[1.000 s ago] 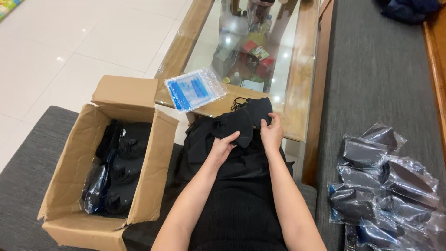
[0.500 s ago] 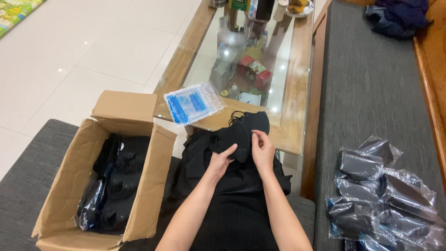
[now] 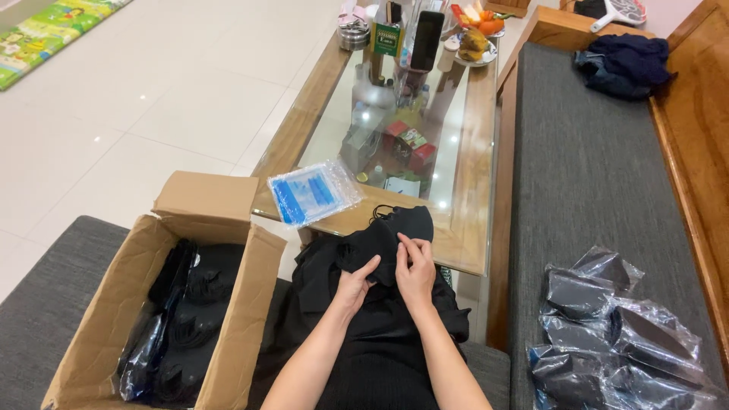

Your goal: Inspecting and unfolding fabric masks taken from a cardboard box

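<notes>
item: black masks (image 3: pixel 395 235), lower centre of the frame, over my lap. i am pinching the stack with both hands together: left hand (image 3: pixel 355 282) gripping underneath, right hand (image 3: pixel 416 272) pressing on top. to do it well, i judge, i am keeping edges square and loops tucked. cardboard box (image 3: pixel 235 304) lower left; bagged masks (image 3: pixel 607 334) lower right; blue packet (image 3: pixel 313 193) on the glass table (image 3: pixel 471 228).

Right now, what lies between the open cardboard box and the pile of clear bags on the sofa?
In the head view, the person's lap: both hands, left hand and right hand, holding black fabric pieces, lie between the cardboard box and the clear bags.
</notes>
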